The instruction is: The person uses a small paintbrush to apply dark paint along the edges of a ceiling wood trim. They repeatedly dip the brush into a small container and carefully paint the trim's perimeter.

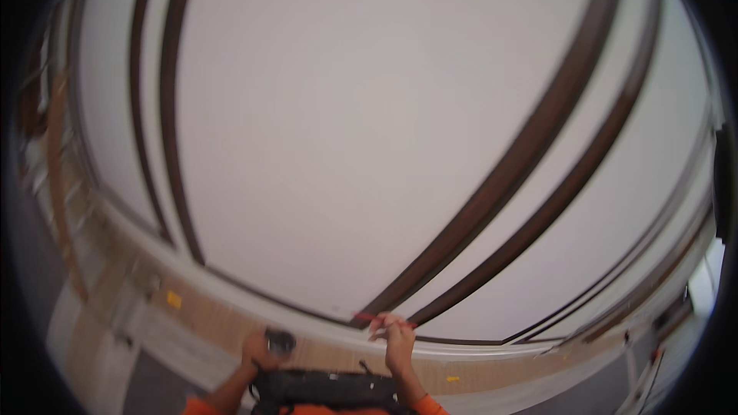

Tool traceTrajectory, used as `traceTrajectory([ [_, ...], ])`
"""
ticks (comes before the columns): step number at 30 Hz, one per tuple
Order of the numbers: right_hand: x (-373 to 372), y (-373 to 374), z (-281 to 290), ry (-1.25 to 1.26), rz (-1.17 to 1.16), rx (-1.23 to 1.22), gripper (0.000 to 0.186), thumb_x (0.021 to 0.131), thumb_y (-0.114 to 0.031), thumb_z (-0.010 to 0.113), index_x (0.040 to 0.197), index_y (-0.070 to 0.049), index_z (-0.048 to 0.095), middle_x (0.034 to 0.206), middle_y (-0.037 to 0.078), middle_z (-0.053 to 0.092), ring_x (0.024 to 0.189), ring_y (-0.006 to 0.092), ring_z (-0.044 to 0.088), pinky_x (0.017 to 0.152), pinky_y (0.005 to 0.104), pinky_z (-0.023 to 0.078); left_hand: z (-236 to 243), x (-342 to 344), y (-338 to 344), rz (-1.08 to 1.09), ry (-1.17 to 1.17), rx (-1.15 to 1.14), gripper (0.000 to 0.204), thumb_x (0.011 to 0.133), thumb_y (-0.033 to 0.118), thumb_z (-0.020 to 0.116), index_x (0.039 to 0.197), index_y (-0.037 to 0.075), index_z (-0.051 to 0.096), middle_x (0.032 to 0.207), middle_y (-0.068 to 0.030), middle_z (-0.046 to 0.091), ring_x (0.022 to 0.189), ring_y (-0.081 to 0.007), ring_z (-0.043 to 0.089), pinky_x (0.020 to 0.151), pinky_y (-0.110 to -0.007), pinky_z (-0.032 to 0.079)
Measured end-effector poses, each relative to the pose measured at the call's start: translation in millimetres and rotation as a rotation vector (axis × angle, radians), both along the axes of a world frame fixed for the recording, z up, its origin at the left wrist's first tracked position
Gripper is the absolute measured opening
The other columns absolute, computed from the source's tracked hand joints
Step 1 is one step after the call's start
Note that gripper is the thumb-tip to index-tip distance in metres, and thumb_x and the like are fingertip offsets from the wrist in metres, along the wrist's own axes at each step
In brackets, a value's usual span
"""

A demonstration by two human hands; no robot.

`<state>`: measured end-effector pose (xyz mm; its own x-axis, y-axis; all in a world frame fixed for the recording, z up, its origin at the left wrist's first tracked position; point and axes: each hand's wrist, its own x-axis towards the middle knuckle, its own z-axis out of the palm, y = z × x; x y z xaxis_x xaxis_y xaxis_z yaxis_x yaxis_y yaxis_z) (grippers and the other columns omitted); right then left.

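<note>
My left hand (256, 350) is low, left of centre, closed around a dark, rounded tool (280, 342) whose kind is too blurred to tell. My right hand (393, 334) is raised to the lower part of the wall, its fingers pinching a thin red stick (364, 316), perhaps a pencil. One end of the stick points left, close to the foot of a dark brown strip (461, 227) on the white wall (369, 107). Whether the stick touches the wall I cannot tell.
More dark brown strips (171, 107) run up the wall. A black pouch (330, 388) sits at my waist between my orange sleeves. Wood-toned flooring bears yellow pieces (174, 300), with grey areas beyond. A long wooden board (58, 177) stands at the far left.
</note>
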<state>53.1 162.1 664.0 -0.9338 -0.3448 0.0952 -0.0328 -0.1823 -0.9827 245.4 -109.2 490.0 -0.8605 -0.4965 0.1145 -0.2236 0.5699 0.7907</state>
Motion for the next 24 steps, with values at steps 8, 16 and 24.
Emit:
traceTrajectory([
  [8,-44,28,-3,-0.019,0.062,-0.013,0.028,0.111,-0.026,0.054,0.109,-0.001,0.064,0.086,0.013,0.071,0.072,0.0205,0.069,0.057,0.0326,0.06,64,36,73,0.323,0.039,0.011,0.072,0.069,0.045,0.094,0.128,0.013,0.069,0.115,-0.014,0.072,0.113,-0.0392,0.065,0.096,-0.048,0.053],
  [16,-99,23,-55,-0.457,0.166,-0.217,0.027,0.111,-0.034,0.053,0.107,-0.01,0.063,0.079,0.006,0.067,0.069,0.0201,0.065,0.058,0.0351,0.054,20,47,105,0.452,-0.038,-0.1,0.079,0.066,0.056,0.096,0.127,0.013,0.07,0.108,-0.0138,0.071,0.105,-0.0377,0.066,0.092,-0.046,0.053],
  [24,-132,4,-146,-0.395,0.344,-0.277,0.034,0.106,-0.039,0.067,0.124,-0.01,0.063,0.1,0.005,0.073,0.091,0.0188,0.069,0.07,0.0354,0.057,-18,29,85,0.478,-0.088,-0.197,0.076,0.067,0.055,0.093,0.126,0.015,0.069,0.112,-0.0134,0.074,0.107,-0.0394,0.068,0.093,-0.049,0.054],
])
